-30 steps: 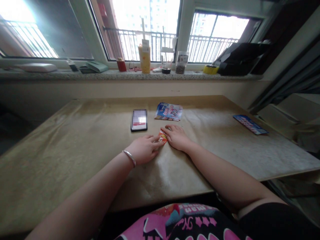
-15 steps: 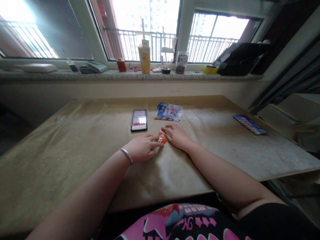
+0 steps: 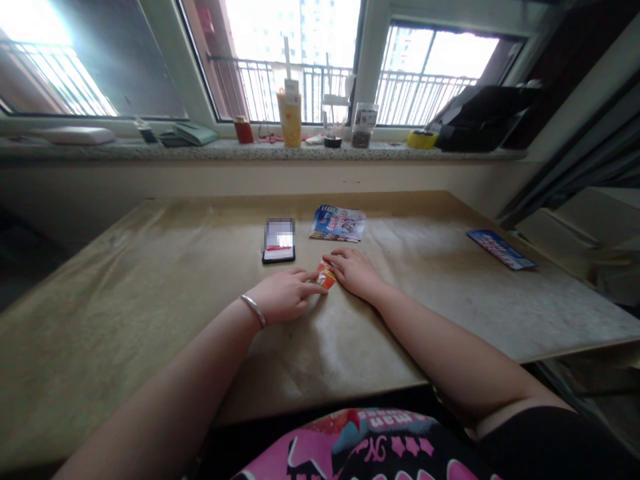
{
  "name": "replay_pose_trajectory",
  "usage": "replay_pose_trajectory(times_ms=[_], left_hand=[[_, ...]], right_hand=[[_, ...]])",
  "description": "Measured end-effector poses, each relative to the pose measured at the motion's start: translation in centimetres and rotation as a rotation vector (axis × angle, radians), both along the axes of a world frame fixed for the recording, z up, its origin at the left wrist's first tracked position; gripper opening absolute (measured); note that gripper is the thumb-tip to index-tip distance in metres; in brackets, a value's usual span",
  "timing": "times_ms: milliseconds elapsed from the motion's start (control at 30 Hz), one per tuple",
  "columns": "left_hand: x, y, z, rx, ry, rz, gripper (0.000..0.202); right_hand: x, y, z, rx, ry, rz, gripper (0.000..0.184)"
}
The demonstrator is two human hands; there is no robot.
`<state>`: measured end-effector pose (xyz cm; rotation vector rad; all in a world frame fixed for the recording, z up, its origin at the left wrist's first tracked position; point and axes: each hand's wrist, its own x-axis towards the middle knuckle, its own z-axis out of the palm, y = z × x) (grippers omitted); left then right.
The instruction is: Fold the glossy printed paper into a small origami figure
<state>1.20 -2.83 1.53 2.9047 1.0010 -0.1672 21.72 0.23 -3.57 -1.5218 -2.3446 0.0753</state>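
Observation:
A small folded piece of printed paper [image 3: 326, 278], orange-red with white and yellow, lies on the table between my hands. My left hand [image 3: 283, 295], a silver bangle at its wrist, holds the paper's left side with thumb and forefinger. From the other side my right hand [image 3: 356, 272] holds the paper down, its fingertips over the upper right part. Those fingers cover some of the paper. Just beyond my left hand rests a phone [image 3: 279, 253] with a lit, partly blurred screen. Behind the paper sits a small stack of blue printed leaflets [image 3: 338, 223].
Another blue leaflet pile [image 3: 501, 249] lies at the right of the cloth-covered table [image 3: 150, 287]. On the windowsill [image 3: 200, 153] stand a tall yellow drink cup [image 3: 290, 120], a red jar [image 3: 243, 130], clear containers, yellow tape [image 3: 421, 139] and a black bag-like object [image 3: 480, 120].
The paper's lower right edge shows slightly more to the right beside my right hand. Both hands stay almost in place.

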Motion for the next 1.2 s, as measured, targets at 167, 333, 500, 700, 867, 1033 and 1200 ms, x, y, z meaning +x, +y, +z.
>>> replay_pose_trajectory(times_ms=[167, 333, 500, 700, 867, 1033, 1200], left_hand=[[-0.5, 0.3, 0.2, -0.076, -0.046, -0.036, 0.049], [-0.6, 0.3, -0.3, -0.031, -0.102, 0.053, 0.050], [-0.2, 0.4, -1.4, 0.079, -0.102, 0.018, 0.038], [0.7, 0.3, -2.5, 0.184, -0.113, 0.076, 0.034], [1.4, 0.4, -2.9, 0.218, -0.153, 0.097, 0.044], [1.4, 0.7, -3.6, 0.245, -0.175, 0.136, 0.046], [1.1, 1.2, -3.5, 0.215, -0.246, 0.114, 0.038]], right_hand=[[0.2, 0.2, 0.2, -0.006, 0.003, 0.006, 0.035], [0.0, -0.5, 0.5, -0.023, -0.055, 0.017, 0.040], [-0.2, -0.9, 0.5, -0.049, -0.107, -0.005, 0.043], [-0.2, -0.7, 0.7, -0.043, -0.024, -0.016, 0.037], [-0.2, -0.5, 0.7, -0.032, 0.071, -0.024, 0.019], [0.1, -0.4, 0.7, -0.017, 0.099, 0.003, 0.014], [0.8, -0.7, 0.6, -0.006, 0.128, 0.086, 0.028]])
